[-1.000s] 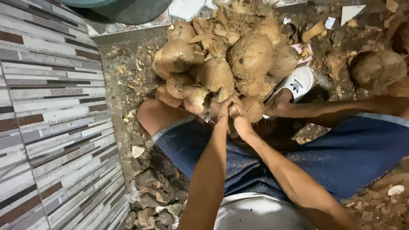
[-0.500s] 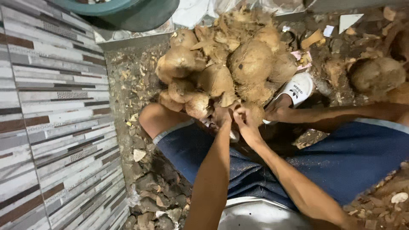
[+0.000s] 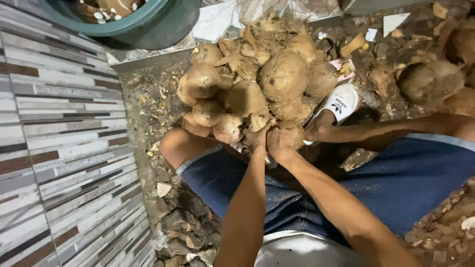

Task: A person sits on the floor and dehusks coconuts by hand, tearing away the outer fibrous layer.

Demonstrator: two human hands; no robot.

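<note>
A teal tub (image 3: 148,20) stands far left beside striped tiles (image 3: 54,163). A white slide sandal (image 3: 341,101) lies right of centre; husk scraps (image 3: 188,232) litter the near floor.

This looks like a rough outdoor work spot beside a house, used for husking coconuts. A heap of brown husked coconuts (image 3: 257,89) lies on bare ground (image 3: 148,104) littered with husk scraps (image 3: 188,232) and fibres. Along the left edge runs a wall of striped grey and brown tiles (image 3: 59,163), and a dark green tub (image 3: 148,22) stands at the top edge. The person sits low in blue shorts (image 3: 396,183) and a white slide sandal (image 3: 339,104)
</note>
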